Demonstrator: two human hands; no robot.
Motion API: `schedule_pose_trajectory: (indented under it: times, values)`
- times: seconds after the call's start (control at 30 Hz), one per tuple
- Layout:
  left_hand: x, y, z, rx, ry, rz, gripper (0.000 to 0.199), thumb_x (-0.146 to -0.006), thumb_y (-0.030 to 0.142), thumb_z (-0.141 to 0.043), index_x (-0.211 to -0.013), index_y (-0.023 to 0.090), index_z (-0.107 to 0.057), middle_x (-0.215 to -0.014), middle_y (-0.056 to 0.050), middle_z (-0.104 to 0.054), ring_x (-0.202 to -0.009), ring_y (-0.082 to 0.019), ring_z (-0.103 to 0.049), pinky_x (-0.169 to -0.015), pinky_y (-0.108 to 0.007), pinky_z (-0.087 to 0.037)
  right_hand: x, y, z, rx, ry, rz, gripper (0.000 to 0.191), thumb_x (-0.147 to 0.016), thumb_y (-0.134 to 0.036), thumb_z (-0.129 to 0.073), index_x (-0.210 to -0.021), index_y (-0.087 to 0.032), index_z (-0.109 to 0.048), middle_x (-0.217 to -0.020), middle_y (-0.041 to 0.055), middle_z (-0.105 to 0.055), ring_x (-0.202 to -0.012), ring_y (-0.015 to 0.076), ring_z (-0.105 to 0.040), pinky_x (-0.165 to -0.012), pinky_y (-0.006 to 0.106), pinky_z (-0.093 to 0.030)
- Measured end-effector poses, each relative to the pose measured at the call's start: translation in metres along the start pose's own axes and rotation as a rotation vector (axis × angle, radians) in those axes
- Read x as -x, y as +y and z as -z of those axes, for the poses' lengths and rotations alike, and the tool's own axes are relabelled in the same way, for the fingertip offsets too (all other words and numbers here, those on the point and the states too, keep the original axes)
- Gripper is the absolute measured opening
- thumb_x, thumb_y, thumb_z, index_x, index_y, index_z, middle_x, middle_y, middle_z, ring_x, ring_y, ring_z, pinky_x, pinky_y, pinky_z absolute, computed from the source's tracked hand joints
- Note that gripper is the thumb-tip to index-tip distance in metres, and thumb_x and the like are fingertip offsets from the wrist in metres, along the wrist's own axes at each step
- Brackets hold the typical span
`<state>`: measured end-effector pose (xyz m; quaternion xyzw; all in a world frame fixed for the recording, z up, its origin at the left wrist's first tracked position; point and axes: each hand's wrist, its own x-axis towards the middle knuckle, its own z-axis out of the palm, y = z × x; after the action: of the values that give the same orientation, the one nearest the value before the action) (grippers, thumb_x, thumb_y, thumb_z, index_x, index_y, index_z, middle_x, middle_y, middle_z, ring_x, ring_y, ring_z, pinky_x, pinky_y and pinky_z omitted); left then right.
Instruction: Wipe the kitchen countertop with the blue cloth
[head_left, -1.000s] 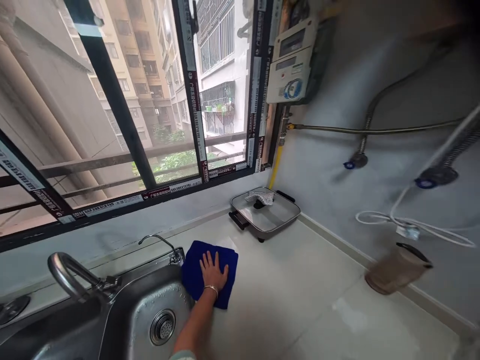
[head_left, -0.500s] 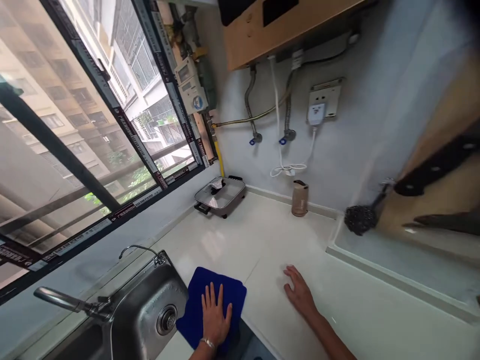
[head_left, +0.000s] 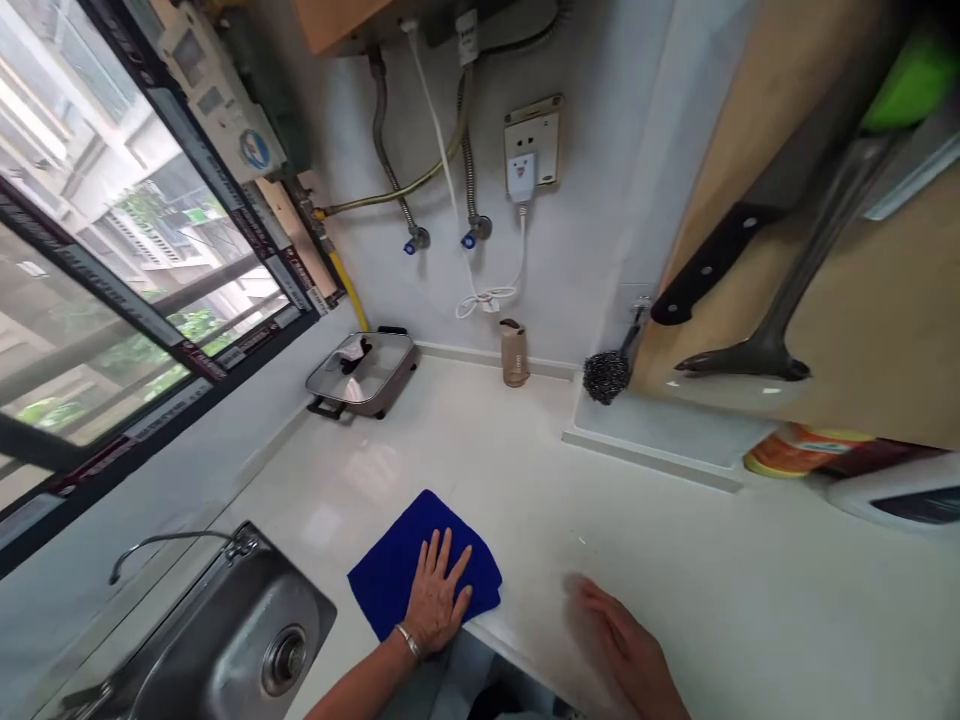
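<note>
A dark blue cloth (head_left: 390,575) lies spread on the white countertop (head_left: 465,450), its near edge at the counter's front. My left hand (head_left: 437,595), with a bracelet at the wrist, presses flat on the cloth with its fingers spread. To the right, my right hand (head_left: 619,635) hovers over or near the counter beside the front edge, away from the cloth. Motion blurs it, and its fingers cannot be made out well.
At left is a steel sink (head_left: 225,640) with a thin faucet (head_left: 169,538). An electric pan with a glass lid (head_left: 361,370) and a brown bottle (head_left: 514,353) stand at the back. A scrubber (head_left: 607,376), a knife (head_left: 705,265) and bottles are at right.
My left hand and the cloth have moved away from the sink's edge, and the cloth's outline has changed. My right hand is nearer the front edge. The view has turned to the right.
</note>
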<state>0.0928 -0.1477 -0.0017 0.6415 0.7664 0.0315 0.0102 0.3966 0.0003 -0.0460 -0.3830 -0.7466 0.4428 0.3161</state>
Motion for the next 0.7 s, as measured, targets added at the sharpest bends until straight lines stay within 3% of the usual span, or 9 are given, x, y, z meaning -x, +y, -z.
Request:
schedule_pose_trajectory:
  times: [0.17, 0.37, 0.57, 0.63, 0.7]
  values:
    - [-0.052, 0.039, -0.008, 0.138, -0.039, -0.273, 0.072, -0.093, 0.037, -0.050, -0.156, 0.035, -0.014, -0.167, -0.008, 0.005, -0.152, -0.039, -0.006, -0.118, -0.065, -0.023, 0.006, -0.015, 0.017, 0.000, 0.146, -0.157, 0.045, -0.091, -0.055, -0.045, -0.100, -0.021, -0.073, -0.113, 0.0084, -0.072, -0.105, 0.0259, -0.068, -0.094, 0.036, -0.057]
    - [-0.111, 0.124, -0.018, 0.327, -0.090, -0.561, 0.074, -0.092, 0.048, -0.049, -0.156, 0.034, -0.014, -0.166, -0.008, 0.014, -0.153, -0.037, 0.000, -0.121, -0.062, -0.017, 0.006, -0.030, 0.039, 0.084, 0.424, -0.208, 0.043, -0.091, -0.056, -0.045, -0.097, -0.023, -0.073, -0.109, 0.0071, -0.073, -0.105, 0.0248, -0.068, -0.099, 0.040, -0.055]
    - [-0.177, 0.208, -0.033, 0.434, -0.249, -0.970, 0.063, -0.093, 0.054, -0.044, -0.152, 0.032, -0.033, -0.167, -0.009, -0.009, -0.153, -0.032, -0.003, -0.122, -0.060, -0.012, 0.018, -0.030, 0.043, 0.149, 0.588, -0.208, 0.039, -0.092, -0.054, -0.049, -0.095, -0.022, -0.072, -0.105, 0.0078, -0.073, -0.099, 0.0235, -0.069, -0.088, 0.035, -0.060]
    - [-0.190, 0.222, -0.036, 0.448, -0.295, -1.056, 0.063, -0.092, 0.055, -0.045, -0.148, 0.029, -0.040, -0.166, -0.010, -0.016, -0.153, -0.032, -0.006, -0.122, -0.060, -0.013, 0.023, -0.029, 0.046, 0.177, 0.620, -0.199, 0.039, -0.093, -0.052, -0.048, -0.098, -0.021, -0.071, -0.107, 0.0090, -0.073, -0.097, 0.0230, -0.069, -0.084, 0.033, -0.060]
    - [-0.193, 0.223, -0.037, 0.497, -0.249, -1.085, 0.062, -0.093, 0.053, -0.043, -0.149, 0.026, -0.039, -0.165, -0.011, -0.019, -0.153, -0.030, -0.009, -0.123, -0.057, -0.016, 0.024, -0.029, 0.053, 0.226, 0.654, -0.204, 0.037, -0.095, -0.049, -0.046, -0.106, -0.021, -0.068, -0.113, 0.0098, -0.071, -0.096, 0.0222, -0.069, -0.084, 0.034, -0.060]
